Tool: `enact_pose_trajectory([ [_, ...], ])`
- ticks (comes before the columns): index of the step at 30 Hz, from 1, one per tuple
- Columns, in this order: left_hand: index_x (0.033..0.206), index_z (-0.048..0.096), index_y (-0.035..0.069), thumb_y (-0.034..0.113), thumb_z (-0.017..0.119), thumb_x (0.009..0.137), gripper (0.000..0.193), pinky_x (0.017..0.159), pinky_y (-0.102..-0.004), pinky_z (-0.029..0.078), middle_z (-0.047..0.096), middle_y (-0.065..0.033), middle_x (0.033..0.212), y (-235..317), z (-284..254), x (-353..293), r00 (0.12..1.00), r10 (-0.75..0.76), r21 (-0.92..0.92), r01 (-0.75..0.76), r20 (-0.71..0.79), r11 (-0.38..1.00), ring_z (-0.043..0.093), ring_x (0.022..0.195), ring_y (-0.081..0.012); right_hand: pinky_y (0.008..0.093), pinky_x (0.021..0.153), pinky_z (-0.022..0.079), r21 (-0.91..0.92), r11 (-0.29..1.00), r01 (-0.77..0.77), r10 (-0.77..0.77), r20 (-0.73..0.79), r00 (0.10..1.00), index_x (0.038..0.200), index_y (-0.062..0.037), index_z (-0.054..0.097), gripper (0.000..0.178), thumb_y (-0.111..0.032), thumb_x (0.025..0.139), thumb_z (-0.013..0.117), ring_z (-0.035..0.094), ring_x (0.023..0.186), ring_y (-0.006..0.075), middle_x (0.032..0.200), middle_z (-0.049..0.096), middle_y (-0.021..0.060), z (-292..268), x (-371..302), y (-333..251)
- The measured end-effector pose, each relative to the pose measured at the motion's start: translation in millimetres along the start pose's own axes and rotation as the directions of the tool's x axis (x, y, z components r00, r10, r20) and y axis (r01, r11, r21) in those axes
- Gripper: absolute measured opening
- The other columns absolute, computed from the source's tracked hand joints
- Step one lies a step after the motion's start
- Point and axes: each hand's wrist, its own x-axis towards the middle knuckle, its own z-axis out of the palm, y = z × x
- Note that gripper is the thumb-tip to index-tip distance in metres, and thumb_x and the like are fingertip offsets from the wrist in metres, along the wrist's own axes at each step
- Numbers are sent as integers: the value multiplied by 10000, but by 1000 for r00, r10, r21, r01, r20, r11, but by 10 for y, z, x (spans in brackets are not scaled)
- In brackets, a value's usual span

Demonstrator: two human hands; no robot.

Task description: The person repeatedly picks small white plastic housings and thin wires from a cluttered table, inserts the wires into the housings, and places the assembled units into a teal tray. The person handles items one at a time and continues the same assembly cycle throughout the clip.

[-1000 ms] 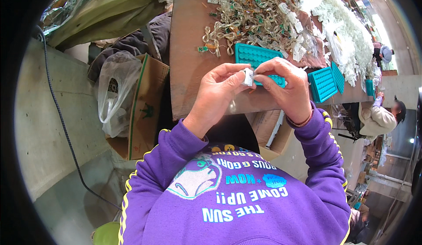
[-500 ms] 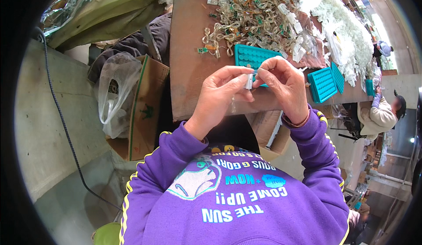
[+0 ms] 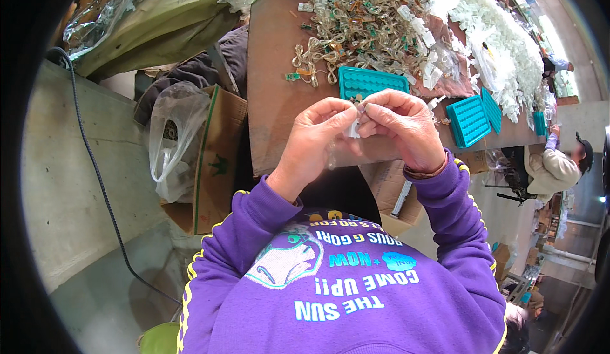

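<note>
Above near edge of brown table (image 3: pixel 273 103): left hand (image 3: pixel 321 128) pinches small white piece (image 3: pixel 354 129), thumb and fingers nearly closed. Right hand (image 3: pixel 406 128) pinched too, fingertips at top of piece; what they hold, cannot tell. Half second ago, gap between hands' tips; now tips meet, piece more covered. Teal tray (image 3: pixel 372 79) just beyond hands, contents unclear. Left: cardboard box (image 3: pixel 219 135), clear bag (image 3: pixel 166 154) against it. Below table edge: open carton (image 3: pixel 386 182), pale strip (image 3: pixel 401 197) inside.

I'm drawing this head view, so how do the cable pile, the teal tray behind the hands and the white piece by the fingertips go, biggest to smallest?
1. Cable pile
2. Teal tray, partly hidden
3. White piece, partly hidden
</note>
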Motion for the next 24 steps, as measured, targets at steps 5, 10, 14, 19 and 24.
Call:
enact_pose_trajectory([
  [5,1001,642,-3,135,641,934,153,604,-287,554,660,-63,861,17,2,-7,999,-18,-7,18,32,1000,648,681,-155,246,778,553,-15,1000,2,-2,-17,1000,1036,36,662,182,-110,928,653,678,844,125,961,690,81,-12,4,10],
  [10,1003,641,-3,143,637,938,160,601,-294,558,661,-66,864,19,1,-4,999,-20,14,19,39,1000,648,689,-156,240,761,552,-32,1000,0,-1,-16,1000,1027,33,666,174,-107,922,660,678,819,119,926,695,75,3,9,-10],
  [14,1002,640,1,136,640,935,151,595,-285,556,662,-64,864,14,2,-6,999,-16,0,16,36,1000,649,689,-154,232,743,545,-105,994,33,-37,-30,999,1019,33,665,166,-102,923,659,665,795,100,898,692,67,25,5,-23],
  [19,974,627,9,121,636,935,119,579,-268,547,658,-59,848,-41,28,-15,998,55,111,-53,-14,992,646,695,-145,221,724,538,-325,941,92,-120,-67,990,987,36,654,135,-85,929,642,649,773,85,869,687,64,75,-24,-65],
  [24,955,613,19,116,627,940,99,573,-260,537,648,-57,848,-104,56,-1,981,193,157,-187,-25,970,649,658,-149,219,719,545,-424,896,134,-192,-95,977,957,33,639,108,-72,937,623,653,760,89,856,683,64,114,-54,-31],
])
